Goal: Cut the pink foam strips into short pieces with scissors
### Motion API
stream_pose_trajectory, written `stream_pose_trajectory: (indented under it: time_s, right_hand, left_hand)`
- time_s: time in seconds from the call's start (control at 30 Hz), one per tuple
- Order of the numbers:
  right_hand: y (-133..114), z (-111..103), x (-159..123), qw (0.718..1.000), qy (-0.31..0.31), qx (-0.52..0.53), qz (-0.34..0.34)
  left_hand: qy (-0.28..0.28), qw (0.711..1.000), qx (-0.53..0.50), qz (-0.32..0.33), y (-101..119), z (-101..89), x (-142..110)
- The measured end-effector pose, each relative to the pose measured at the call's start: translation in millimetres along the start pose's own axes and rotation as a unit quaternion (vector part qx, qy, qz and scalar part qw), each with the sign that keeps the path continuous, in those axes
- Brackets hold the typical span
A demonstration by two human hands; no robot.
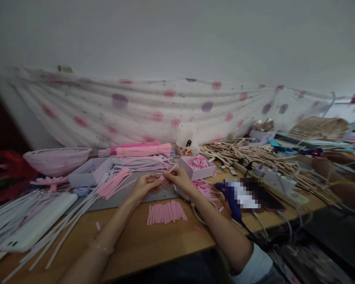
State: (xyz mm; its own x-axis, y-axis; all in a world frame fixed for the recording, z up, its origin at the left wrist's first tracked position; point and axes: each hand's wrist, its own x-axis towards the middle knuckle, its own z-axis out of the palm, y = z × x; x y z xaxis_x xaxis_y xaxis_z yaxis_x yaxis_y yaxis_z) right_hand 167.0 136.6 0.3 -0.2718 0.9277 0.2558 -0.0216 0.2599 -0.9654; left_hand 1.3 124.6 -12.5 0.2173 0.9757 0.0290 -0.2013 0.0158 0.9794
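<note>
My left hand (145, 187) and my right hand (182, 180) meet over the grey mat, their fingers closed in a pinch on a short pink strip (170, 170). Its exact material is too blurred to make out. Just below the hands, a row of cut pink strips (167, 213) lies side by side on the wooden table (154, 248). A white box (202, 173) of small pink pieces (199, 162) stands beyond my right hand. Loose pink pieces (205, 190) are scattered beside that box. To the left of my left hand, a bundle of pink strips (114, 184) rests across long white strips (77, 215).
On the left are a pale pink basket (57, 161), another white box (90, 172) and a white tray-like object (40, 225). A blue glue gun (232, 199), a phone (269, 193) and cables lie at right. Farther right, another person's hand (324, 167) is near wooden sticks (248, 154).
</note>
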Motion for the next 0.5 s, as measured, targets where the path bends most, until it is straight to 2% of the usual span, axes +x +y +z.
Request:
stream_pose_trajectory:
  time_s: [0.4,0.5]
  right_hand:
    - [-1.7,1.7,0.0,0.997,-0.007,0.066,0.031]
    - [-3.0,0.0,0.1,0.996,0.009,0.075,0.045]
  left_hand:
    - [0.002,0.999,0.030,0.014,8.2,1.5,-4.0]
    - [0.000,0.999,0.031,0.033,7.2,2.8,-3.2]
